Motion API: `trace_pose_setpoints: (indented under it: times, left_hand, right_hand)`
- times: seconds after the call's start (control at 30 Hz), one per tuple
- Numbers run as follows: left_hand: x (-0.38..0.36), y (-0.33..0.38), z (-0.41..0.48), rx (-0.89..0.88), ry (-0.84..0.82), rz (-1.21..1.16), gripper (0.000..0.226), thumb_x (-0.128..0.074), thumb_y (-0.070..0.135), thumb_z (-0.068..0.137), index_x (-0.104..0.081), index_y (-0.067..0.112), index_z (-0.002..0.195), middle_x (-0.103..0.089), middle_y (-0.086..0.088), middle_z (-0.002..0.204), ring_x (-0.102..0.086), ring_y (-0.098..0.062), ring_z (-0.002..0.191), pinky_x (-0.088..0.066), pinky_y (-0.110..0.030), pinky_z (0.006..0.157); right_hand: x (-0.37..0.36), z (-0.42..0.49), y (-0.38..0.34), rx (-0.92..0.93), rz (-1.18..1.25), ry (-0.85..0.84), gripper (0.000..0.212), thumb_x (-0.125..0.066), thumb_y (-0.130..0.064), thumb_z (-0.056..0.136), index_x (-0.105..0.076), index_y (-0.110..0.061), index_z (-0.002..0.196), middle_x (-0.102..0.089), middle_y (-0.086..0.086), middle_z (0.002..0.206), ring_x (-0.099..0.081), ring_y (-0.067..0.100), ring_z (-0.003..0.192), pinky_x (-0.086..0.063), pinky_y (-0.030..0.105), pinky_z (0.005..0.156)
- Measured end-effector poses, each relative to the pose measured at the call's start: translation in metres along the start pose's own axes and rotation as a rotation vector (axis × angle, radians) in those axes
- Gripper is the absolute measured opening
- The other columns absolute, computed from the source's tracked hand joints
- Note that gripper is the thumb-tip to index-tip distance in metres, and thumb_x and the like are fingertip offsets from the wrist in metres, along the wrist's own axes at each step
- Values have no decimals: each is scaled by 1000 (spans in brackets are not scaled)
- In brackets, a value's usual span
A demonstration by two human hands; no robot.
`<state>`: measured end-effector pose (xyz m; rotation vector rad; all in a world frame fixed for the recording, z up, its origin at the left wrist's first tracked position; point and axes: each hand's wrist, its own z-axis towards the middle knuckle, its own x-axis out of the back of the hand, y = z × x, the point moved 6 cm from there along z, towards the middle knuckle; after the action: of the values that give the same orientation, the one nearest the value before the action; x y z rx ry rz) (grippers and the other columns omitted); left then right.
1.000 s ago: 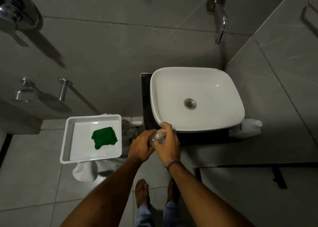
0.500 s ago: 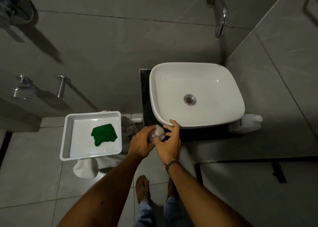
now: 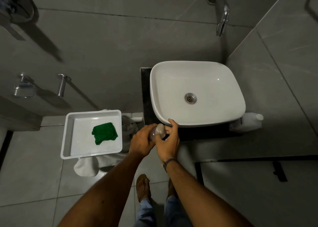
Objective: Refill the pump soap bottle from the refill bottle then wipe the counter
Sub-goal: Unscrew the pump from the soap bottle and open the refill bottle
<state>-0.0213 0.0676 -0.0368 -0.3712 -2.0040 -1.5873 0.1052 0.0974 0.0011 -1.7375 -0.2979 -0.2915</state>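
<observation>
A small clear pump soap bottle (image 3: pixel 159 131) stands at the front left corner of the dark counter (image 3: pixel 203 134), just in front of the white basin (image 3: pixel 197 92). My left hand (image 3: pixel 142 140) wraps around the bottle's body from the left. My right hand (image 3: pixel 167 140) holds the pump top, its fingers curled over it and close to the basin rim. A white refill bottle (image 3: pixel 249 122) lies on the counter's right end, partly tucked behind the basin. A folded green cloth (image 3: pixel 105 133) lies in a white tray (image 3: pixel 68 134).
The tray sits on a stool draped with a white towel (image 3: pixel 86 166), left of the counter. A wall tap (image 3: pixel 222 20) hangs over the basin. Chrome fittings (image 3: pixel 24 87) stick out of the left wall. My feet (image 3: pixel 142 187) stand on grey floor tiles below.
My right hand's fingers have shifted on the pump top and spread toward the basin rim. The left hand stays on the bottle. The view has tilted slightly.
</observation>
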Motion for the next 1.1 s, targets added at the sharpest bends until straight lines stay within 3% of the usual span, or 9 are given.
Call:
trace_pose_setpoints:
  times: [0.17, 0.3, 0.4, 0.47, 0.57, 0.7, 0.8, 0.9, 1.1]
  left_hand:
    - [0, 2, -1, 0, 9, -13, 68, -51, 56, 86, -62, 22, 144, -72, -3, 135, -70, -26, 121, -48, -30, 100]
    - [1, 4, -2, 1, 4, -13, 75, -54, 63, 83, -60, 22, 146, -71, -4, 137, -69, -25, 122, -47, -29, 99]
    - [1, 5, -2, 7, 5, -22, 83, -58, 72, 81, -60, 19, 145, -70, -5, 137, -68, -25, 122, -46, -29, 95]
    - [1, 5, -2, 12, 7, -18, 81, -74, 67, 81, -61, 18, 144, -70, -6, 136, -68, -26, 121, -48, -30, 95]
    - [1, 3, 0, 18, 8, -16, 73, -87, 48, 84, -62, 17, 144, -70, -6, 138, -68, -28, 124, -53, -37, 101]
    - [1, 3, 0, 24, 16, -22, 72, -89, 45, 83, -62, 17, 143, -71, -4, 137, -68, -27, 125, -48, -30, 100]
    - [-1, 1, 1, 40, 15, -32, 73, -91, 44, 81, -62, 19, 143, -71, -3, 138, -67, -24, 125, -49, -30, 101]
    - [-3, -2, 1, 53, 1, -29, 75, -94, 35, 80, -60, 20, 145, -69, -3, 141, -65, -26, 129, -51, -40, 109]
    - [-3, -5, 0, 64, -3, 1, 70, -91, 18, 83, -59, 20, 146, -68, -7, 144, -64, -30, 133, -52, -52, 114]
  right_hand:
    - [1, -1, -2, 22, 4, -45, 87, -83, -8, 75, -39, -42, 142, -64, -14, 119, -63, 7, 113, -58, 22, 89]
    - [2, 1, -8, -10, 57, -4, 74, -79, -9, 84, -43, -41, 140, -63, -17, 114, -64, 13, 113, -61, 36, 92]
    - [14, 0, -18, -25, 182, 25, 71, -75, -4, 87, -46, -54, 129, -60, -21, 116, -68, 10, 108, -63, 27, 81]
    - [34, 0, -26, -21, 350, 108, 70, -75, 4, 85, -51, -43, 130, -68, -12, 113, -72, 6, 103, -61, 21, 78]
    - [72, 7, -29, -74, 585, 302, 66, -80, 12, 77, -53, -18, 129, -71, 2, 118, -75, 14, 103, -61, 27, 87]
    - [122, 22, -3, -253, 652, 498, 49, -81, -3, 82, -62, -8, 128, -74, 12, 117, -73, 26, 109, -63, 32, 81]
    - [130, 32, 32, -474, 709, 514, 34, -72, -7, 91, -66, 1, 124, -74, 12, 107, -68, 33, 116, -58, 24, 76]
    - [111, 38, 59, -673, 756, 460, 18, -70, -5, 93, -67, -5, 111, -71, 13, 111, -66, 28, 115, -53, 27, 86]
    - [70, 56, 86, -831, 812, 335, 32, -68, -8, 95, -63, 1, 125, -61, 11, 117, -58, 18, 107, -46, 25, 104]
